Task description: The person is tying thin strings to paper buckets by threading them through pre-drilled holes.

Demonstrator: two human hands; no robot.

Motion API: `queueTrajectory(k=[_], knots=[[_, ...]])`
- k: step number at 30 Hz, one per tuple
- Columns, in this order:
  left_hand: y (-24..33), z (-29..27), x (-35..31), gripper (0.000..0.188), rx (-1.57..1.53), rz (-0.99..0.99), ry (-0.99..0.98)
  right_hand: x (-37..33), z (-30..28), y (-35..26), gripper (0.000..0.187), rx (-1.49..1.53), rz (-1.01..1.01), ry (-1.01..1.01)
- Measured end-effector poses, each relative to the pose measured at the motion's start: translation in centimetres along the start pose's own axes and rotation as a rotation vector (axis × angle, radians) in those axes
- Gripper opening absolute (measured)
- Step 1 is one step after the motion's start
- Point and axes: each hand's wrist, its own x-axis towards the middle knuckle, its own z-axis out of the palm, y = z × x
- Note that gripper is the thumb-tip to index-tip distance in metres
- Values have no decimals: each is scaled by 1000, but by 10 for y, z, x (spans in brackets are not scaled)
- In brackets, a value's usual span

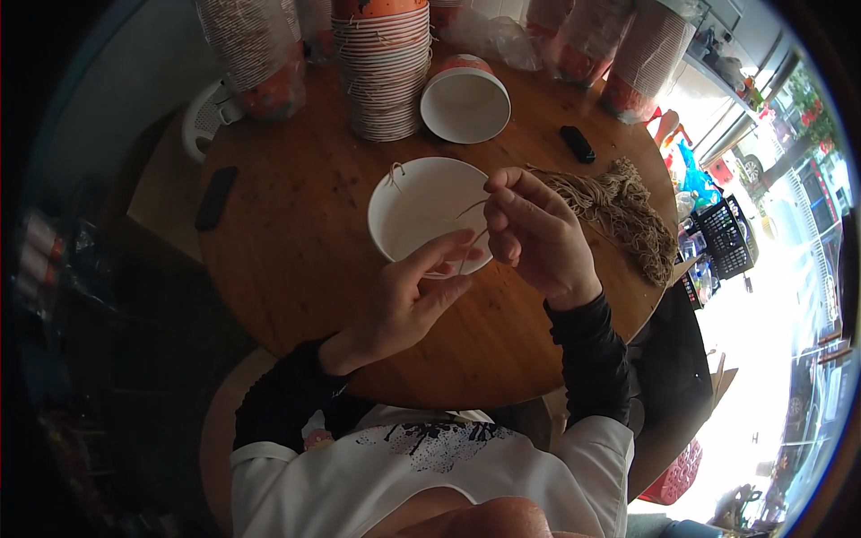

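A white paper bowl [413, 206] sits mouth up on the table in front of me, a knotted bit of string [395, 172] at its far left rim. Over the bowl's right side, my right hand [538, 224] pinches a thin tan string [473, 208] between thumb and fingers. Part of the string hangs toward my left hand [408, 300]. That hand is at the bowl's near edge, thumb and fingers apart, the string close to its fingertips. To the right of my right hand lies a tangled bundle of the same string [623, 211].
Beyond the bowl stand a tall stack of paper bowls [381, 81] and a tipped bowl [465, 106]. Plastic-wrapped stacks [251, 54] line the round wooden table's [296, 269] far side. A dark flat object [216, 198] lies left, a small black object [577, 143] right.
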Motion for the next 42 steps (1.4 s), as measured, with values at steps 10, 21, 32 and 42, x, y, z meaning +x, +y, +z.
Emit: queueTrajectory(k=[10, 21, 32, 42], knots=[[17, -27, 8, 12, 196, -99, -80, -19, -10, 15, 16, -803, -311, 250], [36, -29, 33, 22, 975, 662, -49, -23, 1, 11, 24, -495, -65, -75], [-3, 18, 18, 25, 994, 270, -70, 19, -51, -55, 14, -886, -623, 370], [-7, -27, -7, 28, 1071, 179, -182, -8, -108, 18, 17, -473, -400, 436]])
